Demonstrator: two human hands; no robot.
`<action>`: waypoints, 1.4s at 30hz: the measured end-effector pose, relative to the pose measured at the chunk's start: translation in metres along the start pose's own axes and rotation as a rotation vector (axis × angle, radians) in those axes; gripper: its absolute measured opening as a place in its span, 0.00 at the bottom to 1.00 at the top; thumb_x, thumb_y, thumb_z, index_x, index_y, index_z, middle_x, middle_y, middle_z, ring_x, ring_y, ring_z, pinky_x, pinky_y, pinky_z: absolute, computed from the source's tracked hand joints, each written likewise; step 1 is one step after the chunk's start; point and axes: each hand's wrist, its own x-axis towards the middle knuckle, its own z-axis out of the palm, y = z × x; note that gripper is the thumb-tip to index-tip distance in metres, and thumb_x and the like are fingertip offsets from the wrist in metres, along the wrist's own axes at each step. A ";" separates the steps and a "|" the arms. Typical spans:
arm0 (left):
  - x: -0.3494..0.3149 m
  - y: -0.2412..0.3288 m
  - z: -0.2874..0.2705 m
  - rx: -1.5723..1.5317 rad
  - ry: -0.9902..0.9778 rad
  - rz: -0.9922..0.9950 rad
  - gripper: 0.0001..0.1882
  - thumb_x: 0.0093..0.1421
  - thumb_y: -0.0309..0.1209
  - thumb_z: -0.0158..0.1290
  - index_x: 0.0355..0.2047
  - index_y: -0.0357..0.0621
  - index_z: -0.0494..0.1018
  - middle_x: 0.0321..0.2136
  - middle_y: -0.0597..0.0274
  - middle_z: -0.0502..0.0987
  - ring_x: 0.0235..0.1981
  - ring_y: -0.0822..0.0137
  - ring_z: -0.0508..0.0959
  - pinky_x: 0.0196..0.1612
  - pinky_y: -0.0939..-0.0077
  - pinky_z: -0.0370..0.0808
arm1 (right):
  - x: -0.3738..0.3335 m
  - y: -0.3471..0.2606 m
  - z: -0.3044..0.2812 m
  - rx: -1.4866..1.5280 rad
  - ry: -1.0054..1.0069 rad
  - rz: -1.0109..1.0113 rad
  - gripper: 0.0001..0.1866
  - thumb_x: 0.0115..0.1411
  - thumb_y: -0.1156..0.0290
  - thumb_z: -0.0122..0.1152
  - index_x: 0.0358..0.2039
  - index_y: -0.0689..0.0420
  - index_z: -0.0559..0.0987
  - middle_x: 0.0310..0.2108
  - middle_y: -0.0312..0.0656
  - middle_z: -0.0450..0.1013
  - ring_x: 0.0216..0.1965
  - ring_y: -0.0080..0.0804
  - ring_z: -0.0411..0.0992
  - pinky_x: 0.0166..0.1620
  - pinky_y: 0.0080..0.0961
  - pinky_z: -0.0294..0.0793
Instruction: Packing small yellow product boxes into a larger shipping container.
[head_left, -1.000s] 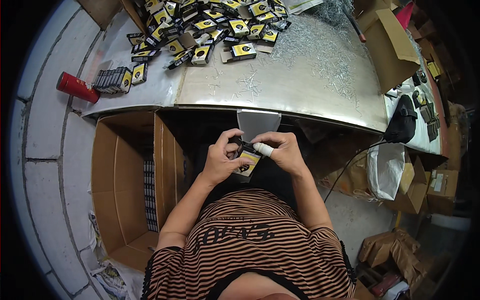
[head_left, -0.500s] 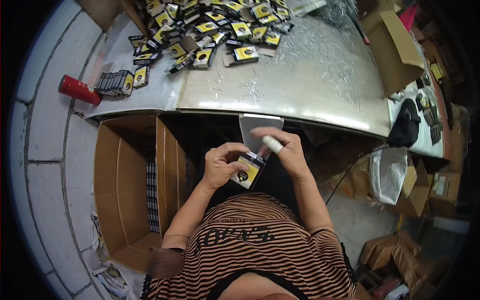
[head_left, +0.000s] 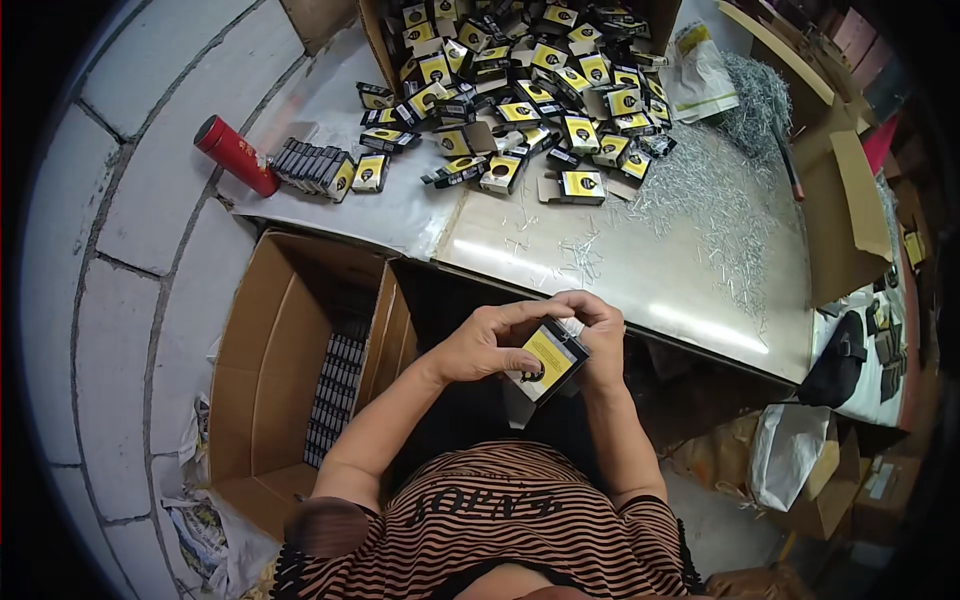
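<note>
A small black-and-yellow carton [head_left: 550, 362] is held in front of my chest, tilted, near the table's front edge. My left hand [head_left: 478, 345] grips it, with the thumb on the yellow face and the fingers over the upper edge. Around its upper right end is my right hand [head_left: 602, 345], fingers curled against the carton; a pale wrapping [head_left: 572, 326] shows at one finger. The right fingertips are partly hidden by the carton, so whether they hold anything else cannot be seen. Beyond, many similar cartons [head_left: 520, 112] lie heaped on the table.
At the left stand a red cylinder [head_left: 236, 156] and a row of upright cartons [head_left: 310, 168]. A large cardboard box [head_left: 240, 370] below holds packed rows [head_left: 338, 380]. Loose thin silvery pieces [head_left: 710, 215] cover the table's right side, beside an open cardboard box [head_left: 840, 220] and black pouch [head_left: 833, 365].
My right hand has come down from above the carton and curled round its upper end. The left hand keeps its hold. The whole view has shifted, showing more of the heap.
</note>
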 end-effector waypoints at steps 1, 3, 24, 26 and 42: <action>0.003 0.009 -0.002 0.056 -0.036 -0.039 0.40 0.47 0.23 0.64 0.61 0.37 0.60 0.40 0.59 0.77 0.40 0.73 0.76 0.40 0.80 0.76 | 0.008 -0.003 0.003 0.067 0.046 0.027 0.06 0.56 0.80 0.55 0.34 0.64 0.78 0.29 0.35 0.74 0.31 0.19 0.71 0.35 0.15 0.70; 0.004 0.030 0.002 -0.027 -0.151 -0.252 0.50 0.45 0.22 0.65 0.66 0.42 0.49 0.41 0.57 0.76 0.40 0.73 0.75 0.44 0.78 0.74 | 0.027 -0.003 0.002 -0.126 0.215 -0.182 0.05 0.57 0.82 0.57 0.35 0.63 0.77 0.28 0.34 0.73 0.29 0.19 0.71 0.32 0.16 0.71; 0.070 0.032 -0.224 1.732 1.138 -0.045 0.30 0.51 0.30 0.58 0.54 0.36 0.61 0.44 0.44 0.67 0.44 0.44 0.74 0.44 0.54 0.73 | 0.026 -0.020 -0.094 -1.225 0.037 -0.443 0.19 0.41 0.86 0.52 0.38 0.60 0.75 0.38 0.48 0.71 0.38 0.50 0.73 0.39 0.38 0.74; 0.058 0.039 -0.229 1.964 1.088 -0.286 0.25 0.54 0.33 0.57 0.51 0.36 0.65 0.51 0.45 0.67 0.50 0.46 0.70 0.47 0.52 0.71 | 0.039 -0.012 -0.082 -1.206 0.034 -0.475 0.19 0.42 0.88 0.54 0.38 0.62 0.74 0.42 0.50 0.72 0.41 0.50 0.74 0.41 0.35 0.76; 0.127 0.042 -0.165 1.355 0.848 0.019 0.26 0.45 0.44 0.62 0.33 0.30 0.72 0.32 0.43 0.78 0.33 0.51 0.79 0.39 0.61 0.73 | 0.001 -0.050 -0.270 -1.318 0.680 -0.320 0.27 0.61 0.62 0.55 0.58 0.59 0.67 0.60 0.55 0.60 0.63 0.51 0.57 0.63 0.38 0.56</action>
